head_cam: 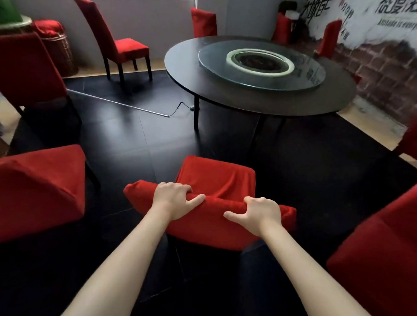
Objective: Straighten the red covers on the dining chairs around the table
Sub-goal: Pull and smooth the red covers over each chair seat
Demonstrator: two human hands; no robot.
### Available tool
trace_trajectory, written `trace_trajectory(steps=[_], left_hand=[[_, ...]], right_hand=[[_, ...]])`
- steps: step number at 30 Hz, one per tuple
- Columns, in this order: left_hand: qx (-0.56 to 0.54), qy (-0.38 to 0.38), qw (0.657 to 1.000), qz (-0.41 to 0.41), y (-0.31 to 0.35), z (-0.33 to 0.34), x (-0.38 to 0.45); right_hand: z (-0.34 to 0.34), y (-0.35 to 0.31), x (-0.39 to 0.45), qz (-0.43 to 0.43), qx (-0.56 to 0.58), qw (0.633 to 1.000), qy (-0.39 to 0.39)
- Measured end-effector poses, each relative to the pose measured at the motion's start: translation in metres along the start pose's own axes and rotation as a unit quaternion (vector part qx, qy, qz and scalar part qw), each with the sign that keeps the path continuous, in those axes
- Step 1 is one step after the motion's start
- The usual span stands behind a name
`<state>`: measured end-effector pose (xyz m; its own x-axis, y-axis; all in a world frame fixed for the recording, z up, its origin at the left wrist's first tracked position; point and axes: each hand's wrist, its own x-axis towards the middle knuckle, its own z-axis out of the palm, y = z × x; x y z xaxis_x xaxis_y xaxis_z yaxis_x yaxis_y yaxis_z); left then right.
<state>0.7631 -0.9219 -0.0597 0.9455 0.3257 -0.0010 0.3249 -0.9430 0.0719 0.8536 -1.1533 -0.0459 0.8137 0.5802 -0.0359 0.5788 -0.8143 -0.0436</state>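
Dining room, dark glossy floor with paler flooring along the walls. Round dark tabletop on thin black legs, carrying a glass turntable with a pale ring at its centre. Thin cable across the floor toward a table leg. Red-covered dining chairs standing round the room: one with dark legs near the far wall, one at the far side of the table, two by the right wall, one tall back at the left, one close at the left, one close at the lower right. Wicker basket at the far left, red cloth bundled on top. Nearest chair, directly in front of the person: its red cover lies rumpled over the seat and bunched into a roll along the top of the backrest. Left hand: fingers curled over the roll, thumb laid along its near side, gripping the fabric. Right hand: fingers curled over the same roll further right, thumb stretched along the near face, gripping. Both forearms bare. Right wall: brick-pattern mural with large black Chinese characters, not legible here, and an English line beginning "Attitude is every", cut off at the frame edge.
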Motion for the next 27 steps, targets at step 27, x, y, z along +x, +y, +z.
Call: trace_trajectory(steps=[27], left_hand=[[0.021,0.057,0.997,0.043,-0.020,0.004,0.050]], right_hand=[[0.000,-0.014,0.020,0.060,0.017,0.997,0.036]])
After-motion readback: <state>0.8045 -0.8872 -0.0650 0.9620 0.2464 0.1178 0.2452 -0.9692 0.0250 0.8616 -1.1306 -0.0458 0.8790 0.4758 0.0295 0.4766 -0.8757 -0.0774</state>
